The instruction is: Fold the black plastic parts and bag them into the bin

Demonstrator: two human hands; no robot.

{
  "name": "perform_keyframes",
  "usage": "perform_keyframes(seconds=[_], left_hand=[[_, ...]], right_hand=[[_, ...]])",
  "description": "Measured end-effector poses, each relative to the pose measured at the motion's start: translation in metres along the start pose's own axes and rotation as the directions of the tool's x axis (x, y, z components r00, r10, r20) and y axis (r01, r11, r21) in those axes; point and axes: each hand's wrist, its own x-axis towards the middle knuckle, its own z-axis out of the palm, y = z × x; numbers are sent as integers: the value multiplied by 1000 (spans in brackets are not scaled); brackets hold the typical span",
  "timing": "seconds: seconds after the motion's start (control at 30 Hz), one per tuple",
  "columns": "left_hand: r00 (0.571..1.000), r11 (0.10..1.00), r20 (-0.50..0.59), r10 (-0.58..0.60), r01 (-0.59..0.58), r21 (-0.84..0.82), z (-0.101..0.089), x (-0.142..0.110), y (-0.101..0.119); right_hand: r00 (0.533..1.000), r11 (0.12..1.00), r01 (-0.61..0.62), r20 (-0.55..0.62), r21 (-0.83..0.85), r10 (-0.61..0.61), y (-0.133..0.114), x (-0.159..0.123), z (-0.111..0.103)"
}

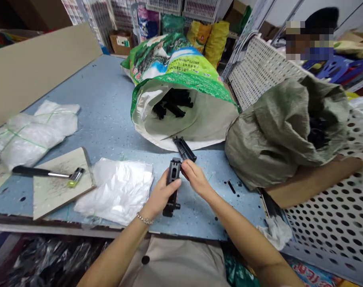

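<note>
My left hand (161,195) grips a long black plastic part (172,187) upright over the blue table. My right hand (195,178) pinches a second black plastic part (184,148) and holds its end against the top of the first. Both hands are closed on their parts, near the table's front edge. Just beyond them lies an open green-and-white sack (181,99) with several more black parts inside.
A grey-green sack (277,131) lies to the right, with another person's arm (313,179) under it beside a white perforated basket (334,223). Clear plastic bags (118,191) lie to the left. A hammer (50,173) rests on a board (58,187). Cardboard (34,67) stands far left.
</note>
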Motion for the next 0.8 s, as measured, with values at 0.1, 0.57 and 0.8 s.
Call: perform_keyframes(seconds=[0.1,0.57,0.8], left_hand=[[996,998,-73,-45,42,-36,-7,0,-1],[981,980,-161,-112,81,-184,-9,-14,3],[965,981,-225,-134,97,-166,-7,-27,4]], right_hand=[[995,1000,26,94,13,-28,-7,-21,10],[711,630,695,466,-347,-527,-22,-43,12],[848,919,390,413,-58,-333,-44,-54,18]])
